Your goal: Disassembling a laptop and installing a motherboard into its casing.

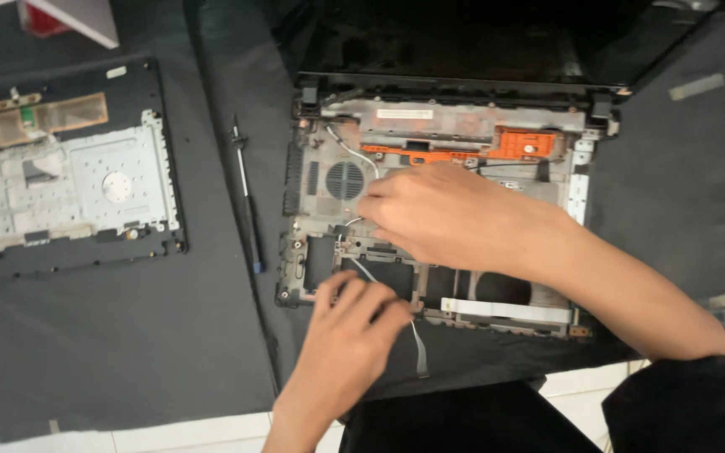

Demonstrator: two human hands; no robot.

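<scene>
Fingers of the left hand (341, 331) curl together at about six o'clock in the view, tips bunched over the near edge of the stripped laptop base (438, 210); they seem to pinch or press the thin white ribbon cable (417, 340), though the contact itself is hidden under the knuckles, so I cannot tell for sure. The right hand (451, 214) lies flat across the middle of the base, fingers pressed side by side and pointing toward nine o'clock, their tips just beside the round fan grille (346, 179); it holds nothing that shows. The cable runs from under the left fingertips toward five o'clock, its long axis slanting down off the chassis onto the black cloth mat (127, 352), free end toward the wearer. I judge it light, limp and easy to crease or tear, best taken near its stiffened end rather than mid-length. The base itself looks like a rigid but thin plastic shell, its long axis from nine to three o'clock, hinge side and dark screen panel (463, 38) at twelve. An orange bracket (526, 143) sits toward one o'clock. At nine o'clock of the base lies a slim screwdriver (245, 197), pointing roughly twelve to six, and farther out a removed cover with a metal plate (69, 180).
</scene>
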